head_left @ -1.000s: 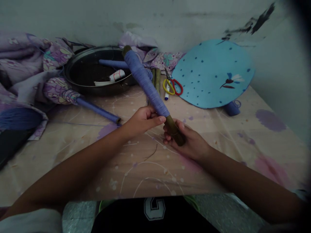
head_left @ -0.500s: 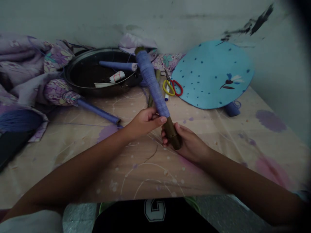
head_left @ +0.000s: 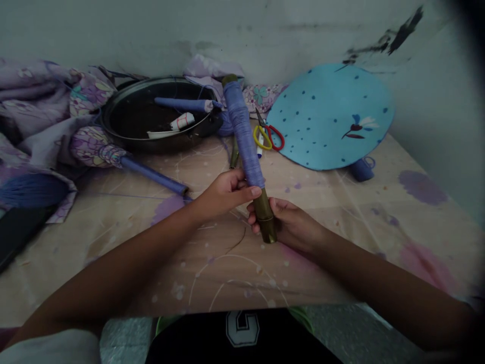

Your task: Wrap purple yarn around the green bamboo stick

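Observation:
A bamboo-like stick (head_left: 244, 134), wound with blue-purple thread over most of its length, stands tilted between my hands, its bare brown end toward me. My left hand (head_left: 233, 190) is closed round it where the winding stops, the thumb lying across the front. Lower down, my right hand (head_left: 278, 218) grips the bare end, fingers behind it and thumb at its right side. Behind the stick lie scissors (head_left: 268, 136) with one yellow and one red handle, beside a pen (head_left: 259, 146) partly covered by them.
A black pan (head_left: 125, 132) at the back left holds another wound stick (head_left: 182, 104). Floral cloth (head_left: 45, 96), a blue-wrapped rod (head_left: 153, 174) and a dark flat object (head_left: 22, 230) lie left. A light-blue oval fan (head_left: 329, 121) and a thread spool (head_left: 361, 170) are right.
The stick has become a little more upright, its top moving right and its bare end moving left and closer to me. My right hand has shifted slightly with it.

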A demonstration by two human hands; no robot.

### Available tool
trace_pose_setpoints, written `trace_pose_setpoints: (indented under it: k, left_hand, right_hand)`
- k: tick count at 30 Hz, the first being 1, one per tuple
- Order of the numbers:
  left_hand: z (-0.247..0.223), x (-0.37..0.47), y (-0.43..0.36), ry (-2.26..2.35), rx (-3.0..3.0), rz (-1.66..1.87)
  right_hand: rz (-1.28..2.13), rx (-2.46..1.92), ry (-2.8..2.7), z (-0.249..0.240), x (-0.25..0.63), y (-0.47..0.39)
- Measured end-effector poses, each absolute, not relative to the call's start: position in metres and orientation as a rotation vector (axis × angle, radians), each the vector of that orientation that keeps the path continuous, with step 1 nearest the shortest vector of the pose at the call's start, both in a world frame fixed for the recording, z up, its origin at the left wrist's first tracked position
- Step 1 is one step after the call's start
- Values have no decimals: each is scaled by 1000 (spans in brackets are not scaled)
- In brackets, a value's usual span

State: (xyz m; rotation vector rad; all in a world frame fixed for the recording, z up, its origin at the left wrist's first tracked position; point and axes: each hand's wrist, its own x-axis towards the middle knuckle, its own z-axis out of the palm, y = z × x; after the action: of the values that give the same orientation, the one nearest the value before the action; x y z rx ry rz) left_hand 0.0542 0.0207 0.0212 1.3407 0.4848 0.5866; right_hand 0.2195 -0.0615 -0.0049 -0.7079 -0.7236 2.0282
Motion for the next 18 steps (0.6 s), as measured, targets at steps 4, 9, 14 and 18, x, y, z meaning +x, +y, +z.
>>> trace_pose_setpoints:
  k: [4,9,14,18]
  left_hand:
    - [21,56,21,518,1341,593]
    - [23,57,22,648,1353,651]
    - [27,58,19,574,1324,560]
    - [27,58,19,504,1321,552]
  right_hand:
    - [1953,-743,-676,-5,218,-61]
    - [1831,-784,-646,-4,216,-61]
    - [1920,-775,-671,-3,217,-62]
    - [1981,-739,-708,-2,218,-61]
